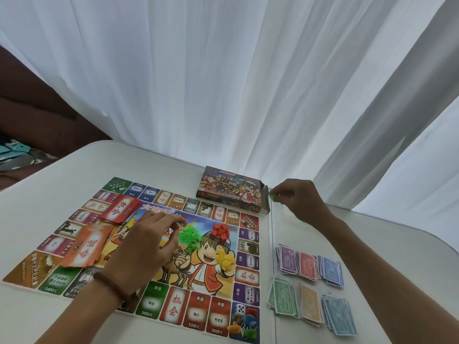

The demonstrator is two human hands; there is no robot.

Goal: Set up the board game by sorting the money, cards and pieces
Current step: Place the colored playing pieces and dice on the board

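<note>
The game board [139,247] lies flat on the white table. My left hand [146,240] hovers over its middle, fingers loosely curled beside a heap of green pieces [189,235]. Red pieces [221,231] and yellow pieces [224,261] sit in separate heaps nearby. My right hand [296,198] pinches a small green piece [272,195] next to the open end of the game box [229,192]. A red card deck [120,208] and an orange card deck [85,247] rest on the board. Several sorted money stacks [310,284] lie to the right.
A white die [239,308] and coloured pawns [244,324] sit on the board's near right corner. A clear plastic bag [293,217] lies under my right wrist. White curtains hang behind the table; a brown sofa [37,115] stands at the left.
</note>
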